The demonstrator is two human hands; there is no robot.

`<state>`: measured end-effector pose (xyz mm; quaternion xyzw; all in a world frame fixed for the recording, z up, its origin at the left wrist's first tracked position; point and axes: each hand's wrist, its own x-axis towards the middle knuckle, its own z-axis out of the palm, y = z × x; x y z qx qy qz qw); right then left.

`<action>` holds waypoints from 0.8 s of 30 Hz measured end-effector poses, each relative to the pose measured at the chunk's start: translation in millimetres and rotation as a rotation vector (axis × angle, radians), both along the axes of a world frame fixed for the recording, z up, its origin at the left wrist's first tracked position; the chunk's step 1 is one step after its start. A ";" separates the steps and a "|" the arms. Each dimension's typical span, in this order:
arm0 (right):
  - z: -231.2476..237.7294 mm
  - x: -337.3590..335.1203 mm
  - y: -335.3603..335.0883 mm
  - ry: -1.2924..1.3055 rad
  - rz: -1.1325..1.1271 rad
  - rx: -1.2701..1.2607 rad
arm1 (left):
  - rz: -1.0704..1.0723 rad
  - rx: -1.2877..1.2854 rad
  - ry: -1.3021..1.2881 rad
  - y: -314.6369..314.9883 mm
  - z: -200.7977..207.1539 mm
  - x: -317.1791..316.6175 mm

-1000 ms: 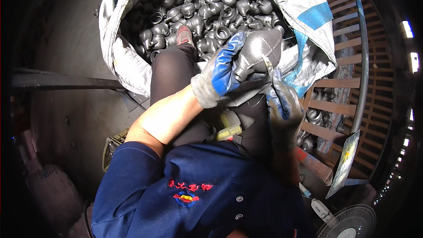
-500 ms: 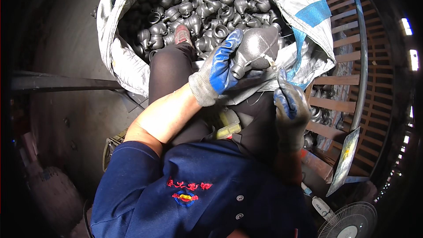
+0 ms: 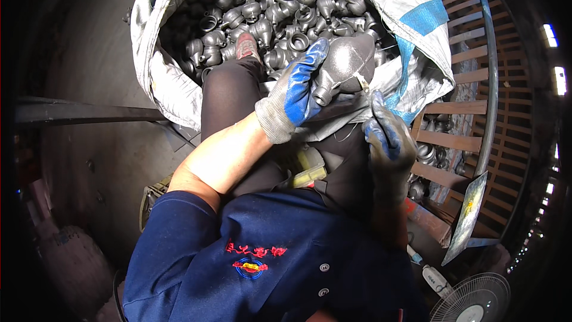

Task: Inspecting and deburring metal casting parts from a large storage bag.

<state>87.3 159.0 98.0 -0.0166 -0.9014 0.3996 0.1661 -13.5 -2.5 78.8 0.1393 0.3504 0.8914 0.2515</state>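
My left hand, in a grey glove with a blue-coated palm, grips a dark grey bulb-shaped plastic part over the edge of a big white sack. The part lies tilted, its threaded neck toward me and to the left. A thin pale strip shows along its near right side. Close by that strip, my right hand, gloved alike, has its fingers pressed together. Whatever they pinch is too small and hidden to name.
The white sack with blue straps holds many similar grey parts. At the right stands a rusty slatted rack with a curved metal rail. A fan sits at the lower right. A metal bar crosses at the left.
My right hand has shifted slightly left, its fingers staying near the pale strip. The grey part has turned a little in my left hand, which otherwise keeps its place.
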 end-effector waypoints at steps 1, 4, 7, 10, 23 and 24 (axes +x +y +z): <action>-1.3 0.7 0.3 0.000 0.000 0.000 | 0.003 -0.014 0.008 -0.4 1.2 0.9; -2.5 3.3 0.2 0.000 -0.002 0.026 | -0.062 0.040 -0.192 -0.5 7.5 -3.7; -1.1 4.0 -0.7 -0.037 -0.007 0.023 | -0.005 -0.137 0.004 0.5 -1.5 -4.3; -3.1 3.8 1.8 0.010 -0.004 0.023 | 0.060 -0.174 0.221 0.5 -3.2 -0.5; -6.3 2.3 5.4 0.023 0.007 0.024 | 0.310 -0.584 0.725 -4.5 -1.9 -4.7; -6.4 2.4 5.6 0.024 0.009 0.032 | 0.309 -0.584 0.725 -3.5 1.5 -3.2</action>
